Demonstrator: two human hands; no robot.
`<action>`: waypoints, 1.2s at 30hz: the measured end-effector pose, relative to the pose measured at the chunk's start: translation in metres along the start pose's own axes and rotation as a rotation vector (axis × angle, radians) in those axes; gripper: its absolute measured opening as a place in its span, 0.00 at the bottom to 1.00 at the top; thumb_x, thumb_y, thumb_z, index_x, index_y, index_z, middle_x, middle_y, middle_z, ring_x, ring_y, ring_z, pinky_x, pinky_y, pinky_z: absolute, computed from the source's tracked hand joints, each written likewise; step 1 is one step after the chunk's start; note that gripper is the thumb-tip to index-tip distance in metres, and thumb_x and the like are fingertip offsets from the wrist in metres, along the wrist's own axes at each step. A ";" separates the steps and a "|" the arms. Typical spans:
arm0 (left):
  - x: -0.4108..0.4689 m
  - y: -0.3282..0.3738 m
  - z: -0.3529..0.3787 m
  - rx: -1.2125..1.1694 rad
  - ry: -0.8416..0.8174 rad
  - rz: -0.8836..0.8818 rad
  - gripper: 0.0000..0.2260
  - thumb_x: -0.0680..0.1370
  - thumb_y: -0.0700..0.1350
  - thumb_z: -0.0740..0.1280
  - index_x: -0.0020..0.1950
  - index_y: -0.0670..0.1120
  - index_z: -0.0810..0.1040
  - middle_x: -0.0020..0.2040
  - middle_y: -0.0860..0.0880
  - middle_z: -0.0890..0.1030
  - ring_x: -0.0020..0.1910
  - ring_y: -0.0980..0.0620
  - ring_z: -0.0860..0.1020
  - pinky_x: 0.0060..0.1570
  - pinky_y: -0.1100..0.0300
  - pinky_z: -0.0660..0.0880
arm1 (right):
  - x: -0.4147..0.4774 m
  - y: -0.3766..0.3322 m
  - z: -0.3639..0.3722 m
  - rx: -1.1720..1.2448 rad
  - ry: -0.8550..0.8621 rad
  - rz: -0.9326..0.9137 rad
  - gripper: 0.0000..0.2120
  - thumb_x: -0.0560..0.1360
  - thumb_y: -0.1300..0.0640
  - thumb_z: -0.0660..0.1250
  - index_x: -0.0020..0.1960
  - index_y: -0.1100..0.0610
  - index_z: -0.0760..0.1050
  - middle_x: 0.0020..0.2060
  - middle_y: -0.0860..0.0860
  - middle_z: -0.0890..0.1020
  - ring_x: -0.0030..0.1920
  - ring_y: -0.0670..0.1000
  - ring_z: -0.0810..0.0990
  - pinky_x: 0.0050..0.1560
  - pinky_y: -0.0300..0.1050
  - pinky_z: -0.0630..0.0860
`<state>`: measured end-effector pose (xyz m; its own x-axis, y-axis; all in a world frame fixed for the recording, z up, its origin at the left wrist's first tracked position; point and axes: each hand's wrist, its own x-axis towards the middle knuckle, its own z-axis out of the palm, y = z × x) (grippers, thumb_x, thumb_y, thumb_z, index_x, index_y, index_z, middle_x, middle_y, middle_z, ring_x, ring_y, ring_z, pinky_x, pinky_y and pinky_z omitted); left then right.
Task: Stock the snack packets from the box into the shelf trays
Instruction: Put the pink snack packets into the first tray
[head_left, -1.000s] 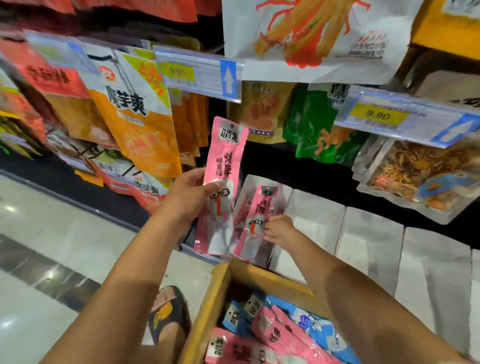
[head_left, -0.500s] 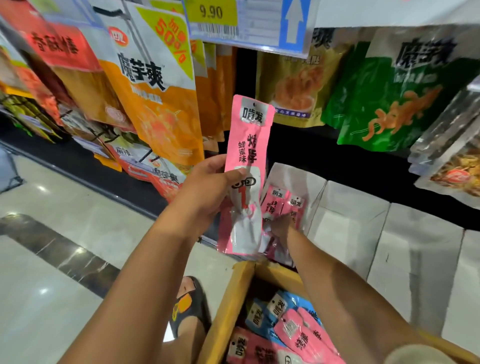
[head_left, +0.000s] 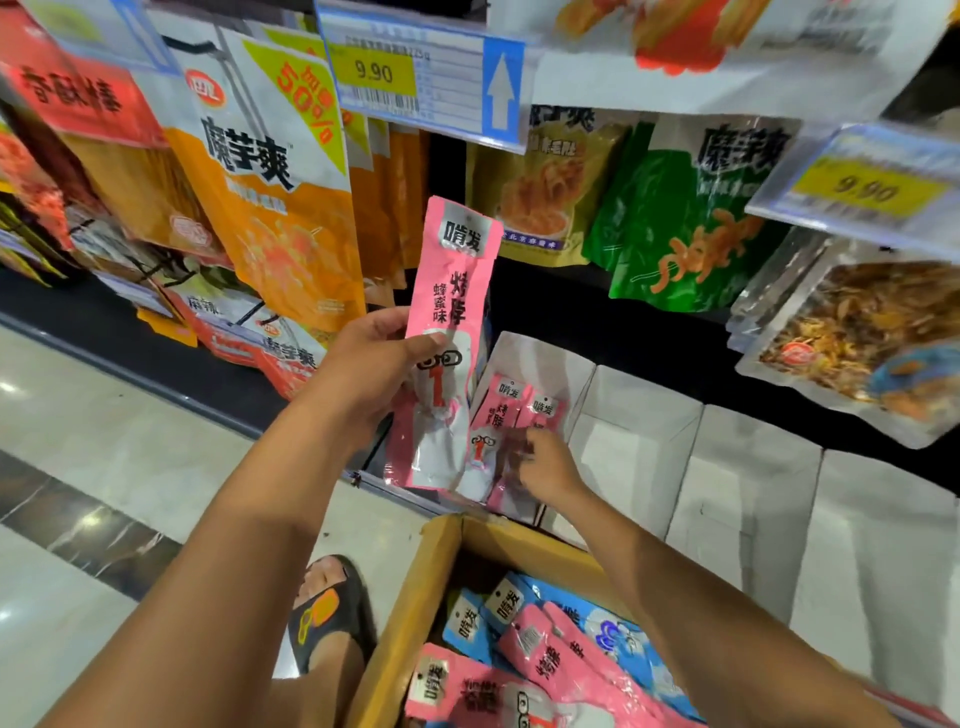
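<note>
- Left hand (head_left: 371, 374): raised in front of the shelf. Its fingers (head_left: 385, 318) are clamped on a pink packet (head_left: 451, 291), with the thumb across the printed front and the other fingers behind.
- Pink packet: upright and slightly tilted. Most of its length stands above the left fingers, and its clear lower end hangs below them. It is held in the air, partly in front of the shelf tray (head_left: 550, 358).
- Right hand (head_left: 553, 467): reaches into that tray, the leftmost of the row. Its fingers (head_left: 523, 448) are motion-blurred and lie against the tray packets (head_left: 501, 410). Whether they pinch one or only touch it cannot be told.
- Tray packets: two pink ones can be made out, standing side by side. Their tops are above the right fingers.
- Further white trays (head_left: 639, 452): in a row to the right of the right fingers.
- Box (head_left: 441, 558): open cardboard, below both hands and under the right forearm. It holds loose pink packets (head_left: 550, 662) and blue packets (head_left: 615, 626) lying overlapped.
- Above the left fingers: a price label (head_left: 415, 78) reading 9.90, with hanging orange bags (head_left: 270, 208) to its left.
- Above the right fingers: a hanging green bag (head_left: 691, 223).
- Below the left forearm: tiled floor (head_left: 104, 457) and a foot in a black sandal (head_left: 332, 608), just beside the box.
</note>
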<state>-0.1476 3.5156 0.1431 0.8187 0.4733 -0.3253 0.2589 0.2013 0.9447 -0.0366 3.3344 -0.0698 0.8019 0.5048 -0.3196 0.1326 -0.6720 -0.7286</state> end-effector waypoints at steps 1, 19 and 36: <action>-0.001 0.000 0.001 -0.005 0.004 0.003 0.12 0.81 0.38 0.69 0.63 0.46 0.83 0.55 0.47 0.87 0.48 0.48 0.85 0.43 0.53 0.79 | -0.010 0.009 -0.010 -0.004 0.017 0.001 0.16 0.77 0.65 0.66 0.63 0.56 0.79 0.58 0.52 0.81 0.54 0.49 0.79 0.46 0.28 0.70; -0.007 -0.050 0.086 0.238 -0.064 0.149 0.06 0.79 0.36 0.72 0.47 0.48 0.82 0.45 0.48 0.86 0.40 0.51 0.82 0.36 0.60 0.76 | -0.143 0.136 -0.099 -0.466 -0.028 0.322 0.38 0.75 0.25 0.39 0.79 0.41 0.57 0.81 0.44 0.51 0.80 0.52 0.53 0.78 0.62 0.46; 0.128 -0.183 0.128 0.665 -0.026 -0.052 0.02 0.79 0.33 0.71 0.51 0.37 0.82 0.55 0.31 0.83 0.36 0.46 0.79 0.37 0.51 0.78 | -0.133 0.149 -0.094 -0.503 -0.027 0.304 0.36 0.76 0.27 0.39 0.79 0.40 0.56 0.80 0.44 0.55 0.78 0.51 0.58 0.77 0.57 0.56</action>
<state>-0.0242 3.4296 -0.0660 0.8065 0.4544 -0.3782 0.5527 -0.3525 0.7552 -0.0687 3.1161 -0.0784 0.8327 0.2582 -0.4898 0.1642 -0.9600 -0.2269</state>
